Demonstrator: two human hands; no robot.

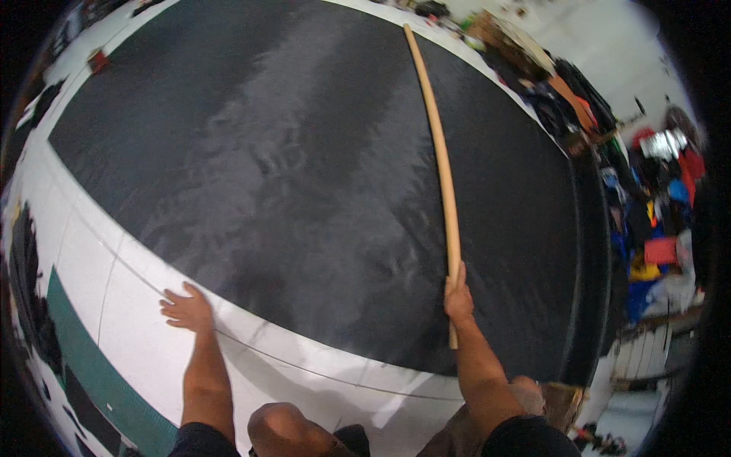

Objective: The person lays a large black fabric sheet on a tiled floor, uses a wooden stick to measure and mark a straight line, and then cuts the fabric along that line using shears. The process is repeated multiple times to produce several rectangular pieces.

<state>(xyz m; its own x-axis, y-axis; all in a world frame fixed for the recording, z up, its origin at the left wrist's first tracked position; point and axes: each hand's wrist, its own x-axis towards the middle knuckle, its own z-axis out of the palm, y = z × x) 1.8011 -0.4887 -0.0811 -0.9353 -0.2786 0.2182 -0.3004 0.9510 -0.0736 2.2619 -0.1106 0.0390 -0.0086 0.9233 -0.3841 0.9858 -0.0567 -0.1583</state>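
Observation:
A wide sheet of black fabric (304, 190) lies spread out, wrinkled and faintly shiny along its middle. Across its right part runs a long tan pole (440, 152), from the far edge to near my knees. My right hand (458, 298) is closed around the pole close to its near end, with a short piece sticking out below the hand. At the left, my left hand (188, 308) has its fingers spread and holds nothing. It is by the near edge of the fabric, above the white tiled floor (145, 335).
A thick dark fold or roll (592, 266) borders the fabric's right side. Beyond it lies a heap of colourful cloth and bags (659, 251). Green textured material (99, 365) is at the lower left. A small red object (97, 61) sits at the far left corner.

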